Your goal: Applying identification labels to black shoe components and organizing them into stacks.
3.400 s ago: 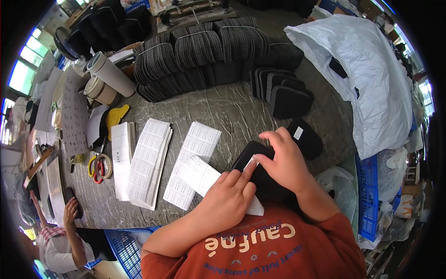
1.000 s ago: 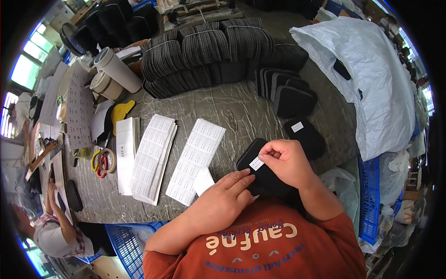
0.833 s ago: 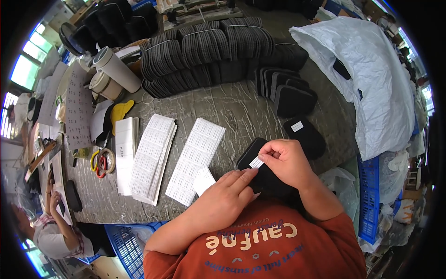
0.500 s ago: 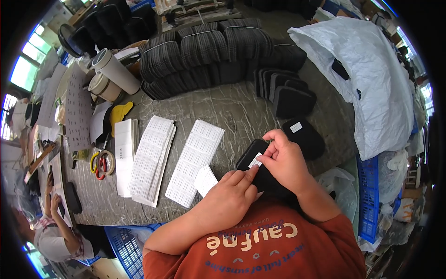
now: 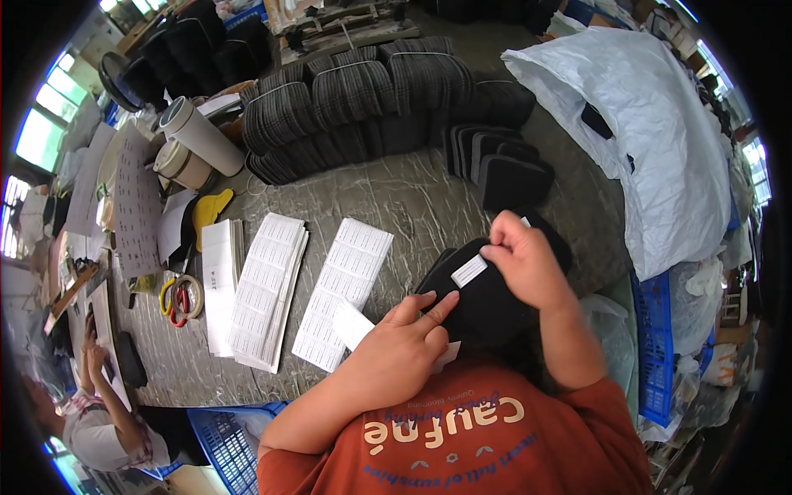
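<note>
A black padded piece [image 5: 487, 309] with rounded corners lies in front of me, over other dark pieces. A small white label [image 5: 469, 271] lies slantwise on its upper part. My right hand [image 5: 528, 260] is closed, thumb and fingertips pinched at the label's upper right end. My left hand [image 5: 404, 338] is closed round a white label strip [image 5: 353, 324], which sticks out on both sides of it. Its index finger points along the black piece, just below the label. Behind my right hand lies another black piece [image 5: 554, 239], largely covered, with a bit of white label showing.
Printed label sheets [image 5: 346, 285] and stacked strips [image 5: 266, 289] lie left. Beyond are scissors and tape [image 5: 186, 297], a white tumbler [image 5: 202, 132] and tied bundles of black pieces [image 5: 355, 95]. A white sack [image 5: 635, 132] is right. Another person [image 5: 103, 421] works far left.
My right hand has moved slightly up and right, to the label's upper end. The label shows more fully on the black piece. My left index finger has come off the label to below it.
</note>
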Demonstrator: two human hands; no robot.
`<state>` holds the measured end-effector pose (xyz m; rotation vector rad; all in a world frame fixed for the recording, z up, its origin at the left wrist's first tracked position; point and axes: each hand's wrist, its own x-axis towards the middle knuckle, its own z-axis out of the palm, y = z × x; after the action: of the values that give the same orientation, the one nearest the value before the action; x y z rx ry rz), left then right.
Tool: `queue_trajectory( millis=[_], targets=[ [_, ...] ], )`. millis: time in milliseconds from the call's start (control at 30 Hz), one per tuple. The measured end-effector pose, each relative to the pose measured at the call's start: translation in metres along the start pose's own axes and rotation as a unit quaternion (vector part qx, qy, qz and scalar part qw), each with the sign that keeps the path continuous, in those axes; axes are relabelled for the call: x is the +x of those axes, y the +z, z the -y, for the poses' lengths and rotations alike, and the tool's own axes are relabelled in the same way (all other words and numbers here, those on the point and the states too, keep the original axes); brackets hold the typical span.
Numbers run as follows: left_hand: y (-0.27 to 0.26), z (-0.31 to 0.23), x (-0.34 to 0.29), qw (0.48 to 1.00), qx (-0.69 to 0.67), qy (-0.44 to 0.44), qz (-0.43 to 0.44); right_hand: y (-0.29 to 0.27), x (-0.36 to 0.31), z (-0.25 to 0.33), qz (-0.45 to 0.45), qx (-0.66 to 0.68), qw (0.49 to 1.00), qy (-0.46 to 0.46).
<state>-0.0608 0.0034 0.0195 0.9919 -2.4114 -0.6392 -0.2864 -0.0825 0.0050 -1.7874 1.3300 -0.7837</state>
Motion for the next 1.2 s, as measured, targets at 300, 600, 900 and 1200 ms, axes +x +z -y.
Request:
queue_trajectory(
  millis=[300,600,900,1200],
  targets=[
    [-0.011,0.004,0.005,0.987,-0.064,-0.098,-0.106,-0.025,-0.018,0.010,-0.055,-0.129,0.977,-0.158],
    [-0.018,-0.001,-0.008,0.978,-0.007,-0.181,-0.100,0.011,-0.032,0.032,0.048,0.120,0.984,-0.122],
    [-0.005,-0.005,-0.011,1.000,0.009,-0.014,-0.011,0.019,-0.009,0.021,0.096,0.020,0.995,-0.017],
    [-0.003,-0.004,-0.008,1.000,0.008,-0.008,-0.011,0.024,-0.009,0.021,0.077,-0.047,0.995,-0.033]
  ],
)
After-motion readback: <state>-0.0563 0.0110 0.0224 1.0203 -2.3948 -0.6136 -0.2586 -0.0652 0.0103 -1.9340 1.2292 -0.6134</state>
